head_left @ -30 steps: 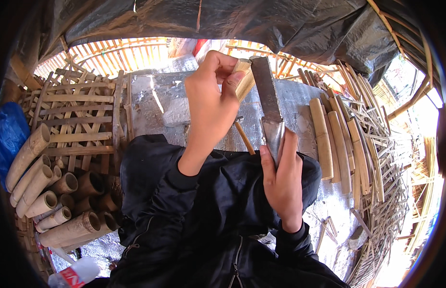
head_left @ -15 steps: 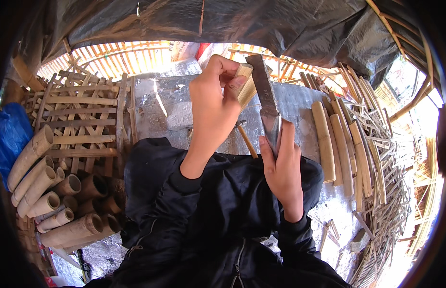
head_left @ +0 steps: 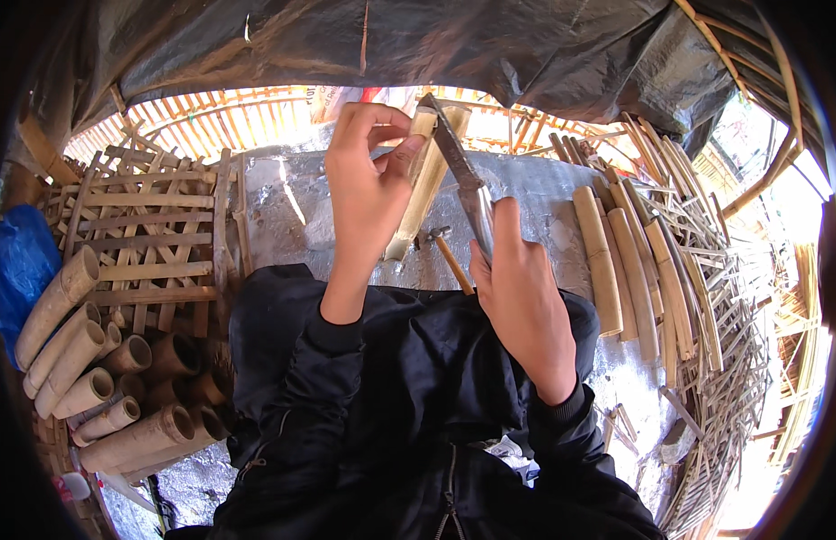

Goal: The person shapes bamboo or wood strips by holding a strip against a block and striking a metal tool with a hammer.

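Hands: two, both the person's own, rising from black sleeves at the lower centre of the frame.
- Left hand (head_left: 368, 193), upper centre: fingers closed around the top end of one split bamboo piece (head_left: 424, 184), which stands nearly upright, leaning slightly right.
- Right hand (head_left: 523, 301), centre right: wrapped around the handle of one knife (head_left: 463, 175); the blade points up and to the left, its tip meeting the top end of the bamboo piece beside the left fingertips.

Hammer (head_left: 447, 252): one, wooden handle, lying on the grey sheet-covered counter (head_left: 283, 211) between the two wrists, partly hidden by the right hand.

Bamboo tubes (head_left: 85, 360): roughly a dozen round sections, stacked at lower left, open ends showing.

Bamboo lattice panel (head_left: 152, 234): one, woven, at the left of the frame above the tubes.

Split bamboo slats (head_left: 625, 261): about six, laid side by side at centre right.

Thin bamboo strips (head_left: 715, 324): a loose heap too dense to count, at the right edge.

Dark tarpaulin (head_left: 391, 45): one, across the top of the frame.

Blue sheet (head_left: 17, 261): one, at far left.
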Tool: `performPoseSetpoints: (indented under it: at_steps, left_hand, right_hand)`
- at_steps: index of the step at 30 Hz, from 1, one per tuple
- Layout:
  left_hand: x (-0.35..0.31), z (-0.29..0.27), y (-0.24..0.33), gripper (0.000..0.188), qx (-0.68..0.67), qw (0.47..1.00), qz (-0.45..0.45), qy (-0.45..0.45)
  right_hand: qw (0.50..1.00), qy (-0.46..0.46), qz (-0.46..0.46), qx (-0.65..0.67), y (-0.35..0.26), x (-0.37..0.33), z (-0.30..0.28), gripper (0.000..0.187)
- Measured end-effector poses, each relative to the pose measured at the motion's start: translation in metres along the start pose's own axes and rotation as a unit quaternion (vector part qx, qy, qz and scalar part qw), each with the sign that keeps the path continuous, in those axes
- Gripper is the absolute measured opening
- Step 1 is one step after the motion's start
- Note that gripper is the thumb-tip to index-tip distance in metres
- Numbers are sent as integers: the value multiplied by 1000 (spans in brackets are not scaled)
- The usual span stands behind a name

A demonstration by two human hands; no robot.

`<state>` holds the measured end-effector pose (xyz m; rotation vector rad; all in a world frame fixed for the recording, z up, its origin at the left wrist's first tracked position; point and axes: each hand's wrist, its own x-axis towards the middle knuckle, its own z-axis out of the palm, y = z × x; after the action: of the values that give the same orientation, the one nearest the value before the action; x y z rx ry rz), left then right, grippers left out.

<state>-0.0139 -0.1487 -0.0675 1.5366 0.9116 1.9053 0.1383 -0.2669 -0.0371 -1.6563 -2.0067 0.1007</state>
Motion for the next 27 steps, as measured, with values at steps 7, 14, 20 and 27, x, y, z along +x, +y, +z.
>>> performPoseSetpoints:
  at_steps: [7,14,20,27]
  left_hand:
    - [-2,-1,-2,23,157,977,130,53]
    - [1,-22,-1,20,258,952,146,75]
    - [-25,-21,-14,23,215,970,27,107]
    - [-97,-33,-60,24,115,982,-138,-51]
  right_hand:
    - [996,-61,68,23,-7,6,-9,41]
    - [997,-75,10,25,-4,19,12,46]
    - [1000,-12,14,10,24,25,75,48]
    - [996,-6,9,88,30,26,82,34]
